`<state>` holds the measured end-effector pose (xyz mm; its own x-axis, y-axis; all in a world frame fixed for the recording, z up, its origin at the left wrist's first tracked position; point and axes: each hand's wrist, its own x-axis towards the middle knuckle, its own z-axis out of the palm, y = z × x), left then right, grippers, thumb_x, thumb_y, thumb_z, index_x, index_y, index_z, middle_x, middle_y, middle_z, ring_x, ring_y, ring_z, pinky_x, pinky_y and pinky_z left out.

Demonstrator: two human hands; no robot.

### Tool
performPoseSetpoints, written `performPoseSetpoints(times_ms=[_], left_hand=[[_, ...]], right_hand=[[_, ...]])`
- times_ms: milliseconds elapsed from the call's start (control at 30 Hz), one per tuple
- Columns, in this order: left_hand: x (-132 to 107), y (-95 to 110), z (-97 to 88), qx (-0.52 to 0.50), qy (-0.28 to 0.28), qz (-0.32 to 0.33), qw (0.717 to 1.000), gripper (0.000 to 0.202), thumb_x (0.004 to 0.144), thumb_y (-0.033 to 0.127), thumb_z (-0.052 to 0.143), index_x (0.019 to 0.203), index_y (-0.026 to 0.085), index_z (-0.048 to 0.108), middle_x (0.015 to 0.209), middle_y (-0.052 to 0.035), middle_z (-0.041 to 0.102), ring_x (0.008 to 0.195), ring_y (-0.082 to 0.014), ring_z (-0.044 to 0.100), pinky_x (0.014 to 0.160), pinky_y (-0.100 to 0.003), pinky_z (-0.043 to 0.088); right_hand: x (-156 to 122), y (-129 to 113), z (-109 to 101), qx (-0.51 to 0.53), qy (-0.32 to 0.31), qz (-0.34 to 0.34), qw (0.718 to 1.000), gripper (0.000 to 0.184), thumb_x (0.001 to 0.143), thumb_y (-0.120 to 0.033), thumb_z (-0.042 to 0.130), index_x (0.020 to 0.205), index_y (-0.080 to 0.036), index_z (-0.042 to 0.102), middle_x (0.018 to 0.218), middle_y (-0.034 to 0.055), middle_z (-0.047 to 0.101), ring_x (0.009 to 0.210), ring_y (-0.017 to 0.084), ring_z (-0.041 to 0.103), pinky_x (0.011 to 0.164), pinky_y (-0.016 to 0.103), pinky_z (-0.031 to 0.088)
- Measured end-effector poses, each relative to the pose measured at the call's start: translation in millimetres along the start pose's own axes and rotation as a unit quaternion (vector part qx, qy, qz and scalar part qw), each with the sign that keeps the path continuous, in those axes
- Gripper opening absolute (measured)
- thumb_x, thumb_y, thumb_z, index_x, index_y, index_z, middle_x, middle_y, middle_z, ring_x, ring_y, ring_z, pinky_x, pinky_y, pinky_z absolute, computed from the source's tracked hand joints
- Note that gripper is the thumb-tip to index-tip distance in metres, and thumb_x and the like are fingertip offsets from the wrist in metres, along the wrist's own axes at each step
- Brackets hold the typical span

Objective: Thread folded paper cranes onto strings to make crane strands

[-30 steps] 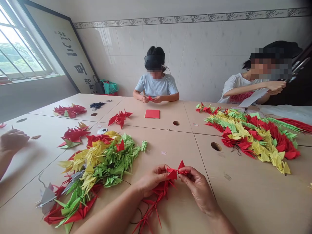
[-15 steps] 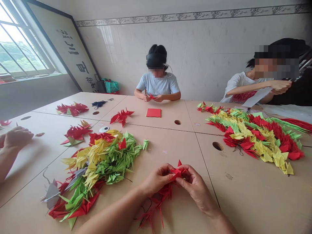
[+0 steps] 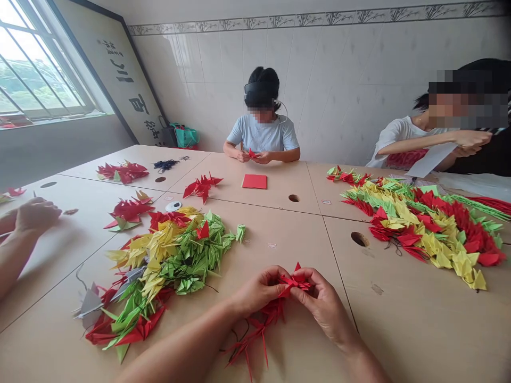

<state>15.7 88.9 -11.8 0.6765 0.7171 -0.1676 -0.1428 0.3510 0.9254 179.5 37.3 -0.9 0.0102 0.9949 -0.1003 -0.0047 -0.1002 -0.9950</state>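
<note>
Head view, low centre: held in what sort of grip?
— Pinched tight from both sides. Left hand (image 3: 257, 291) and right hand (image 3: 323, 303) closed at the fingertips on one red paper crane (image 3: 294, 280), just above the table (image 3: 399, 319), near its front edge.

Beneath that?
— Trailing from under the left hand, a string of red cranes (image 3: 255, 332), lying on the tabletop towards the near edge.

Any containers?
— Only a green bag (image 3: 184, 136) by the far wall, behind the table; contents hidden. Otherwise loose heaps: a green, yellow and red crane pile (image 3: 175, 255) just left of the hands, a longer crane pile (image 3: 423, 223) well off to the right.

Open room?
— Bare tabletop right of the hands, up to a round cable hole (image 3: 360, 239). More bare surface ahead, as far as a stack of red paper (image 3: 254, 181). At the left edge, another person's hand (image 3: 38, 215), well apart.
</note>
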Motion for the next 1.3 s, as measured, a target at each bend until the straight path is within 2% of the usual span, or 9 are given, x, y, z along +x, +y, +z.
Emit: performPoseSetpoints(times_ms=[200, 300, 400, 533, 700, 900, 1100, 1233, 1300], left_hand=[[-0.4, 3.6, -1.2, -0.067, -0.010, -0.027, 0.997, 0.040, 0.065, 0.032, 0.076, 0.095, 0.017, 0.054, 0.084, -0.0008, 0.058, 0.069, -0.0086, 0.050, 0.064, -0.020, 0.035], [-0.6, 4.0, -4.7, -0.105, -0.039, -0.057, 0.992, 0.046, 0.059, 0.022, 0.079, 0.097, 0.018, 0.053, 0.088, -0.0008, 0.058, 0.069, -0.0084, 0.053, 0.063, -0.020, 0.037], [-0.4, 5.1, -6.5, -0.127, -0.036, -0.076, 0.988, 0.046, 0.059, 0.018, 0.079, 0.097, 0.019, 0.052, 0.087, 0.0004, 0.058, 0.067, -0.0077, 0.055, 0.061, -0.020, 0.038], [0.0, 7.7, -5.6, -0.149, -0.012, -0.072, 0.986, 0.042, 0.061, 0.019, 0.078, 0.094, 0.019, 0.052, 0.083, 0.0010, 0.059, 0.064, -0.0073, 0.056, 0.059, -0.019, 0.038], [0.0, 7.3, -2.7, -0.134, 0.001, -0.061, 0.989, 0.036, 0.058, 0.021, 0.080, 0.084, 0.016, 0.054, 0.078, 0.0001, 0.061, 0.068, -0.0102, 0.058, 0.063, -0.021, 0.040], [-1.2, 4.4, -0.5, -0.114, 0.002, -0.090, 0.989, 0.037, 0.059, 0.026, 0.080, 0.082, 0.015, 0.054, 0.068, 0.0020, 0.060, 0.055, -0.0065, 0.052, 0.056, -0.020, 0.037], [-2.7, 6.5, 0.1, -0.151, -0.010, -0.055, 0.987, 0.037, 0.064, 0.029, 0.077, 0.088, 0.017, 0.052, 0.081, -0.0001, 0.058, 0.066, -0.0088, 0.057, 0.063, -0.021, 0.041], [-5.2, 10.1, -2.3, -0.158, -0.060, -0.089, 0.982, 0.046, 0.062, 0.022, 0.078, 0.100, 0.022, 0.053, 0.103, -0.0027, 0.055, 0.071, -0.0090, 0.057, 0.061, -0.021, 0.042], [-5.3, 10.3, -3.6, -0.157, -0.072, -0.102, 0.980, 0.049, 0.059, 0.018, 0.079, 0.101, 0.022, 0.053, 0.106, -0.0023, 0.054, 0.069, -0.0079, 0.056, 0.060, -0.020, 0.042]], right_hand=[[3.6, 4.4, -6.0, 0.001, 0.080, -0.016, 0.997, 0.029, 0.068, -0.045, 0.071, 0.076, -0.020, 0.059, 0.067, -0.0002, 0.057, 0.065, 0.015, 0.054, 0.062, 0.026, 0.048], [4.7, 5.0, -10.1, 0.065, 0.115, 0.003, 0.991, 0.031, 0.067, -0.043, 0.073, 0.081, -0.021, 0.056, 0.075, 0.0012, 0.060, 0.065, 0.016, 0.058, 0.055, 0.025, 0.048], [4.8, 3.8, -12.0, 0.117, 0.125, 0.017, 0.985, 0.032, 0.068, -0.041, 0.072, 0.086, -0.021, 0.055, 0.080, 0.0022, 0.062, 0.067, 0.016, 0.061, 0.056, 0.026, 0.050], [4.6, 5.1, -11.4, 0.141, 0.108, 0.006, 0.984, 0.030, 0.071, -0.038, 0.072, 0.090, -0.022, 0.056, 0.083, 0.0023, 0.063, 0.075, 0.016, 0.061, 0.068, 0.031, 0.052], [2.0, 6.6, -6.9, 0.099, 0.033, 0.004, 0.995, 0.035, 0.071, -0.036, 0.072, 0.100, -0.025, 0.056, 0.100, 0.0040, 0.065, 0.089, 0.019, 0.060, 0.079, 0.034, 0.049], [0.4, 4.1, -3.9, 0.071, 0.008, 0.015, 0.997, 0.038, 0.071, -0.037, 0.072, 0.102, -0.028, 0.053, 0.110, 0.0031, 0.063, 0.099, 0.018, 0.058, 0.087, 0.033, 0.046], [1.9, 8.3, -4.1, 0.053, 0.048, -0.001, 0.997, 0.043, 0.067, -0.038, 0.074, 0.102, -0.026, 0.052, 0.105, 0.0032, 0.063, 0.092, 0.018, 0.059, 0.083, 0.033, 0.048], [3.9, 8.0, -7.4, 0.105, 0.122, -0.013, 0.987, 0.044, 0.066, -0.038, 0.075, 0.102, -0.027, 0.051, 0.106, 0.0036, 0.062, 0.092, 0.019, 0.059, 0.082, 0.035, 0.048], [5.0, 6.9, -9.8, 0.133, 0.146, -0.014, 0.980, 0.044, 0.067, -0.036, 0.075, 0.102, -0.027, 0.051, 0.111, 0.0046, 0.061, 0.094, 0.019, 0.059, 0.082, 0.036, 0.048]])
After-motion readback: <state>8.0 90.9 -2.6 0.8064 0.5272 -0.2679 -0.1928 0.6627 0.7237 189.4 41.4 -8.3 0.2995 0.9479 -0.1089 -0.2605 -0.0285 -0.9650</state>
